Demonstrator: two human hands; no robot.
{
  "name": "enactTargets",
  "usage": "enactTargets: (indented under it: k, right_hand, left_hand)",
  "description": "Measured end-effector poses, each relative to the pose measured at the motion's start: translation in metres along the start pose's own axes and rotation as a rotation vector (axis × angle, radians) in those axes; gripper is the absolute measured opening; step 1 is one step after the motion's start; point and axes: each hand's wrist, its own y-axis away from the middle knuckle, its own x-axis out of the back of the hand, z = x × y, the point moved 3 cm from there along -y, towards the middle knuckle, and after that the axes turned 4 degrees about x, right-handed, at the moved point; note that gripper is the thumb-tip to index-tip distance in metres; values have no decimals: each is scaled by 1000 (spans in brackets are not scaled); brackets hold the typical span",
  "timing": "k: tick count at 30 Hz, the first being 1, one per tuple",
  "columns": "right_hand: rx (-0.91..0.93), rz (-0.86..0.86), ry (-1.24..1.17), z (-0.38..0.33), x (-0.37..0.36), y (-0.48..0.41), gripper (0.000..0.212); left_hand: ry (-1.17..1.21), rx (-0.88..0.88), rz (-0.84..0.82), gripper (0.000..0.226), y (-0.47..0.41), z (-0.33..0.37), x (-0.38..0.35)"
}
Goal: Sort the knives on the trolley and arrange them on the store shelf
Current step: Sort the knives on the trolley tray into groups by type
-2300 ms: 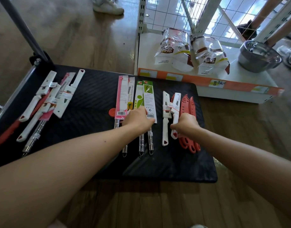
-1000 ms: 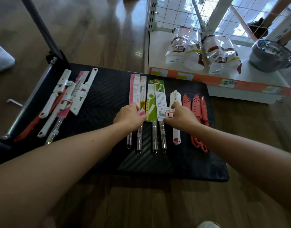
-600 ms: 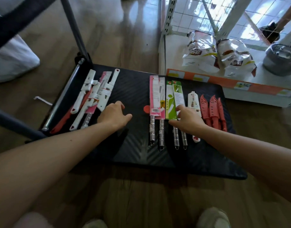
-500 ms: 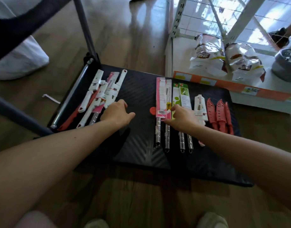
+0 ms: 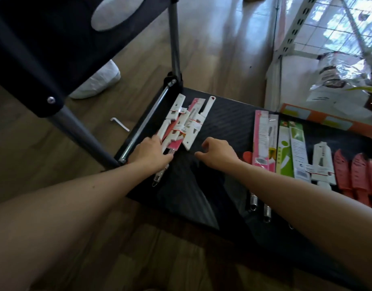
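A loose pile of white-sheathed knives [image 5: 181, 127], with a pink pack and a metal-handled knife among them, lies at the left end of the black trolley deck [image 5: 223, 122]. My left hand [image 5: 150, 153] rests on the near ends of this pile, fingers stretched along the white handles. My right hand [image 5: 218, 152] hovers just right of the pile with loosely curled fingers, holding nothing. To the right lies a sorted row: pink packs [image 5: 261, 139], green packs [image 5: 285, 152], a white knife [image 5: 321, 164] and red-sheathed knives [image 5: 349, 171].
The trolley's handle post [image 5: 174, 38] rises at the deck's far left corner. The white store shelf [image 5: 273, 80] stands behind the deck at right, carrying shiny bags [image 5: 338, 80] behind an orange price strip [image 5: 319, 118]. A hex key [image 5: 120, 123] lies on the wooden floor.
Both hands have left the sorted row and moved left. My left hand now lies on the white knife pile and my right hand is beside it. The view has swung left.
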Motion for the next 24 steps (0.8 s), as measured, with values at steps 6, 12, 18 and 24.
enactTargets:
  k: [6,12,18,24]
  right_hand:
    - [38,80,11,-9,-8,-13,35]
    - [238,230,319,2,18,-42,38]
    - [408,218,657,20,45,-75,43]
    - [478,161,783,25,53,-101,63]
  left_hand:
    - [9,94,14,51,-5,-20,-1]
    - [-43,82,-94,53,-10,-11,-14]
    - [-99,59,-100,42,-14,-15,-22]
    - [-39,115,-47,52,-18,-8,-19]
